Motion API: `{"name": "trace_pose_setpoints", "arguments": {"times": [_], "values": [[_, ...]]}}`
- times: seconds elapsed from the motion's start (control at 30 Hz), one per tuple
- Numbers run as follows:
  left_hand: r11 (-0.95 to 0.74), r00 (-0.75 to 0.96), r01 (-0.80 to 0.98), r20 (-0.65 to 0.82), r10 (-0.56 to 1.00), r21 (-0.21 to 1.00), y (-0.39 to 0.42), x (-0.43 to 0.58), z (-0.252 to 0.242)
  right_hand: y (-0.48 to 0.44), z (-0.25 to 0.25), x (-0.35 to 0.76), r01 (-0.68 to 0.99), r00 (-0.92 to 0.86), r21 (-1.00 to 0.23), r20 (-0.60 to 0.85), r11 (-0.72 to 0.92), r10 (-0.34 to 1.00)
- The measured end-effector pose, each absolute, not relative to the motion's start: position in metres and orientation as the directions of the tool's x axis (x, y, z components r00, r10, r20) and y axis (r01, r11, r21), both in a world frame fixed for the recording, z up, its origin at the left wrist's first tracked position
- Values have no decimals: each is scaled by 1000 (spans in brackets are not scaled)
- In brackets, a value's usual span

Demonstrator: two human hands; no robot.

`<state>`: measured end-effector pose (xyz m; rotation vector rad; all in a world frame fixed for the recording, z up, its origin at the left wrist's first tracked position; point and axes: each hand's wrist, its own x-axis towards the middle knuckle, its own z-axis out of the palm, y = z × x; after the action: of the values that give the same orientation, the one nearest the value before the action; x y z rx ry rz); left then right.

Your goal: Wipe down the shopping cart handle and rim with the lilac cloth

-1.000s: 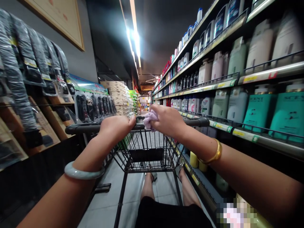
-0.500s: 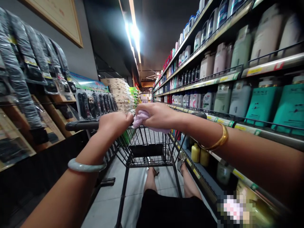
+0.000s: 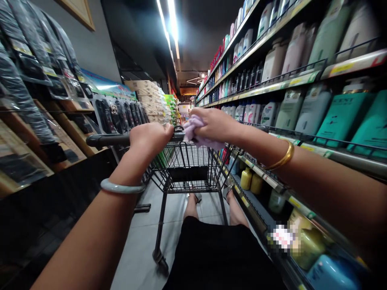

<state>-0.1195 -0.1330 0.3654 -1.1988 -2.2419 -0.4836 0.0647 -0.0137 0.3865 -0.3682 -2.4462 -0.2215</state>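
Observation:
A black wire shopping cart (image 3: pixel 189 159) stands right in front of me, its dark handle bar (image 3: pixel 107 140) running across at hand height. My left hand (image 3: pixel 151 137) is closed around the left half of that bar, a pale bangle on its wrist. In my right hand (image 3: pixel 213 123) is a crumpled lilac cloth (image 3: pixel 193 127), bunched between the fingers and hanging over the bar right of the middle. A gold bangle circles my right wrist. Whether the right fingers touch the bar itself is hidden by the cloth.
Shelves of shampoo and lotion bottles (image 3: pixel 341 114) rise close on my right. On the left hang plastic-wrapped goods (image 3: pixel 30 56) and packaged black items (image 3: pixel 121 112). Stacked cartons (image 3: pixel 148 100) stand farther along the aisle. My feet are on the grey tiled floor (image 3: pixel 133 245) behind the cart.
The right hand and cloth have shifted a little right along the bar, away from the left hand, baring some of it. Hands and cart now sit higher in view.

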Motion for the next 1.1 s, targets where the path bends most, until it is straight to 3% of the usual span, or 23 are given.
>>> {"name": "trace_pose_setpoints", "arguments": {"times": [0.1,0.2,0.27,0.33,0.43,0.53,0.63,0.7,0.8,0.93,1.0,1.1], "values": [[612,-501,791,577,644,4,-131,-119,366,-2,390,72,546,-659,15,626,838,418],[579,-469,815,625,624,34,-133,-119,361,-10,385,70,441,-691,20,646,898,325],[373,-361,915,725,586,154,-134,-117,356,-20,378,64,294,-705,-16,671,956,228],[26,-199,976,828,524,218,-131,-112,352,-28,375,57,245,-674,-135,688,960,268],[-343,65,933,884,463,111,-117,-98,353,-29,381,54,168,-671,-347,645,923,365],[-446,188,895,891,414,19,-99,-83,358,-20,396,70,-50,-779,-396,590,917,213],[-404,159,914,884,439,37,-92,-71,355,-6,404,98,-60,-806,-275,581,959,116],[-311,138,950,895,424,1,-95,-62,345,3,400,114,157,-744,-139,635,978,209],[-125,182,981,935,305,-150,-103,-50,320,15,380,126,550,-619,14,678,835,396],[-16,301,950,900,316,-312,-104,-36,308,25,354,123,680,-586,103,672,726,453],[-3,257,960,876,407,-281,-97,-31,323,27,350,121,691,-553,72,694,719,462],[47,23,997,814,580,-62,-82,-23,358,28,350,121,699,-541,53,692,713,478]]}}
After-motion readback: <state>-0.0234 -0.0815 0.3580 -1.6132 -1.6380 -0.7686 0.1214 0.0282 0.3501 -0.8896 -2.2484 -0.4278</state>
